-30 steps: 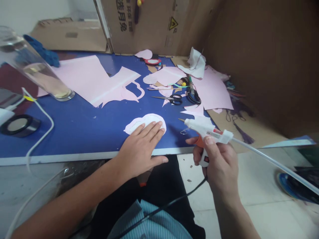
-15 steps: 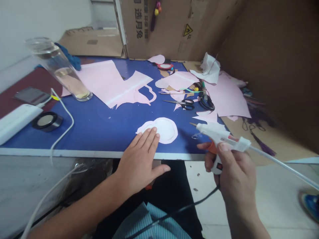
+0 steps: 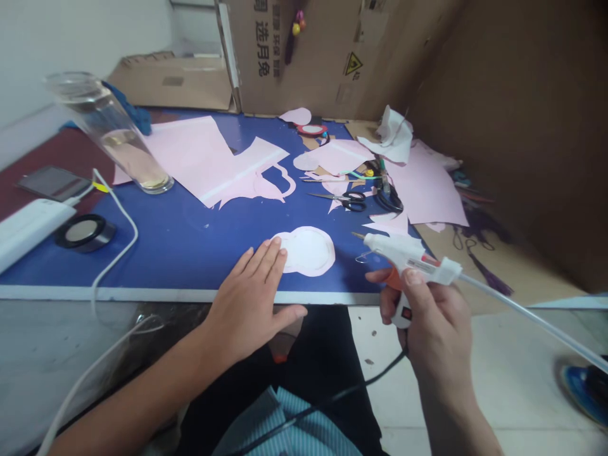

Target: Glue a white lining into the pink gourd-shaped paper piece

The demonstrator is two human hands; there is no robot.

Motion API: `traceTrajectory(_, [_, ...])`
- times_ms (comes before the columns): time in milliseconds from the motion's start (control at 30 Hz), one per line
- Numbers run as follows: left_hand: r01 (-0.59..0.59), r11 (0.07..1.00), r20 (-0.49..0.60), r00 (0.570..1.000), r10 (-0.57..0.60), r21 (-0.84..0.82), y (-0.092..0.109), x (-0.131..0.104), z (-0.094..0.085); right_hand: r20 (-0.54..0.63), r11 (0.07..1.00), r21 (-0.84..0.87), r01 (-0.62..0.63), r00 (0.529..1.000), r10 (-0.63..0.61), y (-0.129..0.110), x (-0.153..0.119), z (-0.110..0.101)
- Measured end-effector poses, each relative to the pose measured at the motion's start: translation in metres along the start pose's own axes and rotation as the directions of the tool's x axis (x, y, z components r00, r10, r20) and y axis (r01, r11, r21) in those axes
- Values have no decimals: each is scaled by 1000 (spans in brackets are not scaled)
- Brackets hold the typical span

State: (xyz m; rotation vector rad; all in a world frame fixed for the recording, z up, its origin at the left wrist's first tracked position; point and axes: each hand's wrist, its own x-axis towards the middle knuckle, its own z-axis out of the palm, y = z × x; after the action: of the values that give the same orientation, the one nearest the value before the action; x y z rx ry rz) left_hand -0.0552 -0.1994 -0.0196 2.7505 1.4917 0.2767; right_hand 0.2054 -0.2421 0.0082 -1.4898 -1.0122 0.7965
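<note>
A lobed paper cutout (image 3: 311,250), smooth white with a pale pink margin, is laid flat near the front edge of the blue tabletop (image 3: 190,259), between the two hands. Its long axis is set roughly left to right; the broad, rounded lobe is turned to the right, and the narrower left portion is partly covered by the left hand (image 3: 251,294). It is pressed by the left fingertips, which are held straight and close together, with the thumb spread away to the right.

A white plastic glue gun (image 3: 408,253) is gripped in the right hand (image 3: 436,320), the fingers wrapped around its handle and the forefinger set at the orange trigger (image 3: 394,278). Its tapered metal nozzle (image 3: 358,235) is pointed left, toward the cutout but apart from it, and the body is slanted down to the right, where a long translucent glue stick (image 3: 527,309) is seen sticking out of the rear. A thin, clear loop of glue (image 3: 363,258) is seen below the nozzle.

Beyond the cutout, black-handled scissors (image 3: 349,200) are laid among smooth pink paper scraps (image 3: 339,155), and a ribbed, crumpled white piece (image 3: 395,136) is seen behind them
</note>
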Motion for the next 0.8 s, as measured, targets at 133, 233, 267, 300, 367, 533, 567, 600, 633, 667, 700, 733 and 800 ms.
traceTrajectory(133, [10,1000,-26,1000,-10,4,-5,-1,2,-2,1000,21,18,1000,-18,-2,0,1])
traceTrajectory(233, [-10,1000,-19,1000,10,9,-7,-1,1,2,999,41,28,1000,-28,-2,1,1])
traceTrajectory(267, [-14,1000,-19,1000,14,9,-7,-1,0,5,998,47,33,999,-33,-2,2,1])
traceTrajectory(300, [-12,1000,-24,1000,13,7,-7,1,-1,7,998,51,37,999,-37,-2,4,1])
traceTrajectory(367, [-8,1000,-47,999,7,-5,-3,6,0,7,997,55,51,999,-51,-4,9,2])
traceTrajectory(533, [-60,995,-30,998,57,-84,9,21,10,-26,992,52,118,993,-117,-4,27,7])
traceTrajectory(567, [-70,993,-18,997,69,-91,10,23,12,-25,991,58,123,992,-122,-3,31,7])
traceTrajectory(600, [-76,993,-10,997,75,-94,10,24,13,-20,990,67,124,992,-123,-1,35,8])
traceTrajectory(633, [-79,992,-5,997,78,-95,11,26,13,-10,990,76,122,992,-122,2,38,8])
traceTrajectory(667, [-76,993,-6,997,76,-95,11,28,12,-2,989,86,120,993,-120,5,41,8])
traceTrajectory(700, [-70,993,-11,998,70,-95,11,31,10,4,989,93,118,993,-119,7,43,8])
traceTrajectory(733, [-64,993,-16,998,62,-96,12,34,9,7,988,97,116,993,-118,10,45,8])
traceTrajectory(800, [-52,994,-12,999,51,-96,15,43,6,7,989,97,111,994,-112,15,47,8])
